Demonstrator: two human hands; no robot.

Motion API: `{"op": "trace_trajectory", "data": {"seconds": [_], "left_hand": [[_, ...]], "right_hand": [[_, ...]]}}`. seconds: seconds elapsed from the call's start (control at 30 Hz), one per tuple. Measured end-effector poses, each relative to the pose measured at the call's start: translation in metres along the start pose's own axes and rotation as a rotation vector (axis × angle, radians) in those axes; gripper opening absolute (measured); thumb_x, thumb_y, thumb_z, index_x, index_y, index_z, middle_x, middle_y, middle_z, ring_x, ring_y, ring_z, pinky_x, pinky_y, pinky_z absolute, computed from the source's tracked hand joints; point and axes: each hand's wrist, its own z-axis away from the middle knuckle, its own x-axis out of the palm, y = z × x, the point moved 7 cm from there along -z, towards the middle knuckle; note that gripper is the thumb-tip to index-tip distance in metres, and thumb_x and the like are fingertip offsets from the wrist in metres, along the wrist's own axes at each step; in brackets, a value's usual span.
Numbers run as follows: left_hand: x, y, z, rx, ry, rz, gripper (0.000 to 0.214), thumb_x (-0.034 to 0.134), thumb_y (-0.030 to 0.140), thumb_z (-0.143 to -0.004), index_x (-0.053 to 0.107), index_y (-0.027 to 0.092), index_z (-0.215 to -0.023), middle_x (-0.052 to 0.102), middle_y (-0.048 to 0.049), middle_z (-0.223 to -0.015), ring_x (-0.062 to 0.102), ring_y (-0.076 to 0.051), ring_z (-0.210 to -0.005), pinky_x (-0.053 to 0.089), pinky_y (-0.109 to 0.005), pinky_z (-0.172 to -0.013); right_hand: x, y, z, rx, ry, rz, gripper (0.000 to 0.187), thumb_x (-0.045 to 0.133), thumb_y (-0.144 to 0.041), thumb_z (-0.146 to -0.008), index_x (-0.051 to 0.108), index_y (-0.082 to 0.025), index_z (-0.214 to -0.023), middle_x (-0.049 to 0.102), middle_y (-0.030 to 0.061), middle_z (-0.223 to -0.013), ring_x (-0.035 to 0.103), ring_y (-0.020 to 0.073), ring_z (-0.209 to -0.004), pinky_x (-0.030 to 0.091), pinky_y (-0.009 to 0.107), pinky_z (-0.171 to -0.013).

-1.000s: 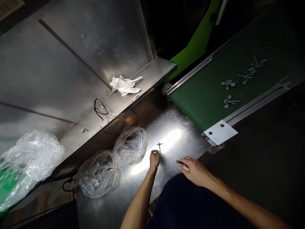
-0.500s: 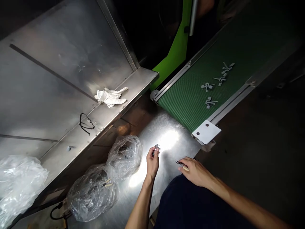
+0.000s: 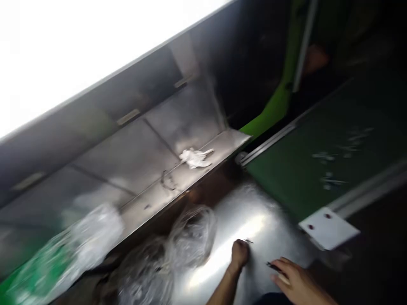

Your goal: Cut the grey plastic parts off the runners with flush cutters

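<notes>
My left hand (image 3: 240, 253) is closed over the metal table (image 3: 254, 203). A small grey plastic part (image 3: 249, 241) pokes out from its fingers; blur hides its shape. Lower right, my right hand (image 3: 298, 280) is wrapped round a pair of nippers (image 3: 274, 267), with dark jaws pointing left and a cream handle showing. The tool and the part are apart. Left of my left hand stands an open clear plastic bag (image 3: 206, 243), and a second clear bag (image 3: 143, 275) sits beside it, contents too blurred to make out.
A green conveyor belt (image 3: 280, 182) on the right carries several grey parts (image 3: 330, 182) and ends at a white plate (image 3: 332, 228). On the metal ledge (image 3: 140, 212) lie white gloves (image 3: 195, 158), a dark looped item (image 3: 166, 180) and crumpled plastic (image 3: 95, 233). A bright panel (image 3: 79, 51) fills the upper left.
My view has swung up and left, so everything sits lower and further right, and smeared. The bright panel has come into sight. Both hands keep their holds.
</notes>
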Motion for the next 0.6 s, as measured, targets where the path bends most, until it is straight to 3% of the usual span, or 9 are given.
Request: {"op": "trace_trajectory", "data": {"seconds": [0.1, 0.23, 0.4, 0.5, 0.6], "left_hand": [[0.009, 0.021, -0.032, 0.002, 0.094, -0.239, 0.037, 0.062, 0.035, -0.094, 0.06, 0.018, -0.126, 0.061, -0.0107, -0.128, 0.063, -0.025, -0.108, 0.056, -0.046, -0.089], [0.027, 0.047, -0.066, 0.093, 0.172, -0.521, 0.034, 0.064, 0.036, -0.093, 0.061, 0.018, -0.122, 0.063, -0.0093, -0.124, 0.064, -0.025, -0.108, 0.055, -0.045, -0.09], [0.037, 0.074, -0.046, 0.33, 0.298, -0.686, 0.036, 0.062, 0.039, -0.091, 0.061, 0.015, -0.117, 0.062, -0.0151, -0.126, 0.066, -0.028, -0.1, 0.051, -0.049, -0.092], [0.075, 0.105, -0.027, 0.554, 0.258, -0.698, 0.043, 0.061, 0.047, -0.087, 0.061, 0.019, -0.118, 0.056, -0.0185, -0.134, 0.066, -0.033, -0.104, 0.051, -0.045, -0.092], [0.145, 0.147, -0.016, 0.777, 0.103, -0.691, 0.049, 0.066, 0.048, -0.083, 0.06, 0.024, -0.126, 0.053, -0.0147, -0.141, 0.055, -0.032, -0.124, 0.044, -0.041, -0.105]], "right_hand": [[-0.014, -0.014, 0.003, 0.027, 0.065, 0.002, 0.031, 0.051, -0.034, -0.086, 0.073, -0.022, -0.104, 0.072, 0.0108, -0.11, 0.066, 0.027, -0.108, 0.047, 0.034, -0.097], [-0.032, -0.008, 0.008, 0.122, 0.133, -0.023, 0.034, 0.058, -0.032, -0.08, 0.073, -0.021, -0.109, 0.071, 0.0111, -0.112, 0.065, 0.0285, -0.108, 0.047, 0.035, -0.097], [-0.039, 0.013, 0.025, 0.201, 0.171, -0.09, 0.036, 0.058, -0.03, -0.079, 0.073, -0.019, -0.11, 0.07, 0.0154, -0.116, 0.065, 0.0318, -0.113, 0.047, 0.037, -0.098], [-0.04, 0.028, 0.031, 0.226, 0.153, -0.126, 0.034, 0.06, -0.032, -0.078, 0.074, -0.021, -0.106, 0.072, 0.0151, -0.113, 0.068, 0.0323, -0.107, 0.051, 0.037, -0.091], [-0.048, 0.039, 0.036, 0.231, 0.152, -0.144, 0.032, 0.06, -0.032, -0.078, 0.074, -0.025, -0.106, 0.072, 0.0123, -0.113, 0.068, 0.0314, -0.107, 0.051, 0.038, -0.091]]}}
